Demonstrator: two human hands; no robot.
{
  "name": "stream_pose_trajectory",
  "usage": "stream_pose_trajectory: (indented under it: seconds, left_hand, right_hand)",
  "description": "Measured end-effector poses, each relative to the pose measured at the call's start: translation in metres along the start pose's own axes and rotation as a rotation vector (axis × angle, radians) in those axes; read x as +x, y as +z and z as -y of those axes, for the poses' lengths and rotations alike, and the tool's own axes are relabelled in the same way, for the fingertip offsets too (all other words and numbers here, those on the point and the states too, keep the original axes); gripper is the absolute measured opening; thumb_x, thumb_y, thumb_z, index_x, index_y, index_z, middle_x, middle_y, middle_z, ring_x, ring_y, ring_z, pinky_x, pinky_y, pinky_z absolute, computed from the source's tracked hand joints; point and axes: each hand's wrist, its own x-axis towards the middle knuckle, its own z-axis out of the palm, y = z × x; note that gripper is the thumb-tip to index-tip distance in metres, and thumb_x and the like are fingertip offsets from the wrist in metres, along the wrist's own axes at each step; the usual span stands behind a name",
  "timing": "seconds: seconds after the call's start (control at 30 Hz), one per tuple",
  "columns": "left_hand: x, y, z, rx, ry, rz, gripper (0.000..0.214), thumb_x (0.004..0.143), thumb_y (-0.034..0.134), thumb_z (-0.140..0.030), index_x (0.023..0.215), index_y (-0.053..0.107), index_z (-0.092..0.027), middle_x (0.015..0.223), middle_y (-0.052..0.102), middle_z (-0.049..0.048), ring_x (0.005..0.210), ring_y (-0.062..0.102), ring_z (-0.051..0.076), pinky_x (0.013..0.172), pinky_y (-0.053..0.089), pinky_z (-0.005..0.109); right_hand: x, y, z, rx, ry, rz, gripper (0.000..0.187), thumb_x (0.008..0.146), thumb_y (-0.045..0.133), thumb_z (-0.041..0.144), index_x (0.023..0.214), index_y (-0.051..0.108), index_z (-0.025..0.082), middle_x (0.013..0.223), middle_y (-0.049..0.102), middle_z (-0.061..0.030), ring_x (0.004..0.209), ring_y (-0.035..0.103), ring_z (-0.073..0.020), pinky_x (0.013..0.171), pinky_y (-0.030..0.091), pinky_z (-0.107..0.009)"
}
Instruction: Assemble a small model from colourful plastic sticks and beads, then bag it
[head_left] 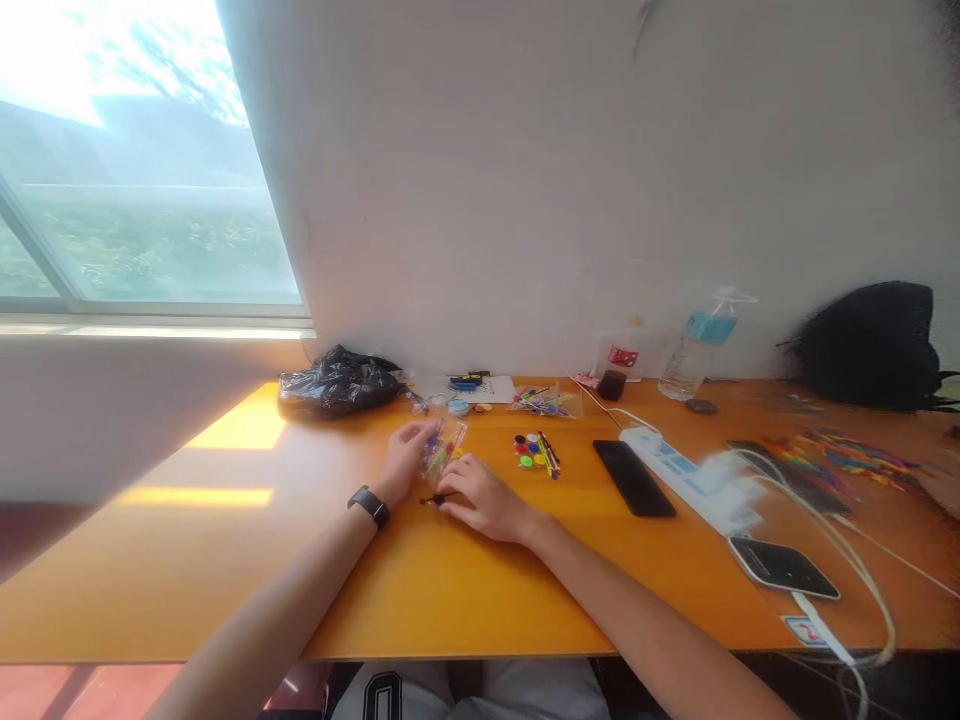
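Between my hands is a small clear plastic bag (445,448) with colourful pieces inside. My left hand (407,458), with a black watch on its wrist, pinches the bag's left edge. Lower and to the right, my right hand (484,498) has its fingers curled, the upper ones near the bag. Its thumb and forefinger close on a small black piece (432,500) just above the tabletop; its exact kind is too small to make out. Right of the bag lie several round coloured discs (528,461) beside a few thin coloured sticks (550,456).
A black plastic bag (339,382) sits at the back left. Another clear bag of coloured sticks (546,400) lies near the wall. On the right are a phone (634,478), a white power strip (679,478) with cables, a power bank (784,567) and a water bottle (684,365).
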Motion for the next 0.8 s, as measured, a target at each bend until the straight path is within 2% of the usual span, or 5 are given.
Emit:
stream_pose_trajectory:
  seconds: [0.13, 0.33, 0.5, 0.67, 0.8]
  left_hand:
    - [-0.007, 0.002, -0.006, 0.045, 0.01, 0.072, 0.041, 0.071, 0.083, -0.053, 0.081, 0.071, -0.015, 0.076, 0.069, 0.0027, 0.063, 0.062, 0.013, 0.058, 0.045, 0.023]
    - [-0.017, 0.008, -0.016, 0.118, -0.004, 0.211, 0.04, 0.074, 0.082, -0.053, 0.082, 0.069, -0.016, 0.073, 0.069, 0.0037, 0.06, 0.061, 0.013, 0.059, 0.046, 0.024]
    - [-0.021, 0.01, -0.02, 0.134, -0.017, 0.286, 0.04, 0.074, 0.083, -0.052, 0.082, 0.07, -0.015, 0.075, 0.068, 0.0036, 0.063, 0.06, 0.013, 0.057, 0.044, 0.022]
    - [-0.019, 0.01, -0.017, 0.162, -0.026, 0.282, 0.039, 0.076, 0.082, -0.051, 0.083, 0.07, -0.015, 0.076, 0.069, 0.004, 0.064, 0.061, 0.013, 0.057, 0.043, 0.022]
    - [-0.018, 0.01, -0.015, 0.162, -0.021, 0.304, 0.038, 0.075, 0.082, -0.051, 0.083, 0.07, -0.015, 0.076, 0.069, 0.0037, 0.065, 0.061, 0.013, 0.058, 0.043, 0.022]
  right_hand:
    - [0.001, -0.004, -0.003, 0.115, 0.118, -0.244, 0.016, 0.099, 0.056, 0.023, 0.114, 0.063, 0.024, 0.106, 0.069, -0.0048, 0.097, 0.063, -0.0198, 0.091, 0.049, -0.033]
    - [-0.001, -0.015, -0.033, -0.032, 0.276, -0.507, 0.018, 0.097, 0.053, 0.021, 0.11, 0.065, 0.022, 0.1, 0.067, -0.007, 0.095, 0.064, -0.0227, 0.085, 0.049, -0.034]
    - [-0.003, -0.018, -0.05, -0.065, 0.329, -0.545, 0.026, 0.094, 0.044, 0.014, 0.104, 0.067, 0.02, 0.095, 0.065, -0.0068, 0.091, 0.064, -0.0214, 0.082, 0.049, -0.032]
    - [-0.004, -0.025, -0.052, -0.15, 0.423, -0.587, 0.026, 0.09, 0.044, 0.011, 0.093, 0.068, 0.02, 0.091, 0.064, -0.0057, 0.087, 0.062, -0.0207, 0.08, 0.046, -0.031]
    - [-0.006, -0.019, -0.057, -0.168, 0.506, -0.444, 0.026, 0.089, 0.044, 0.01, 0.084, 0.068, 0.021, 0.087, 0.065, -0.005, 0.084, 0.061, -0.02, 0.076, 0.042, -0.03]
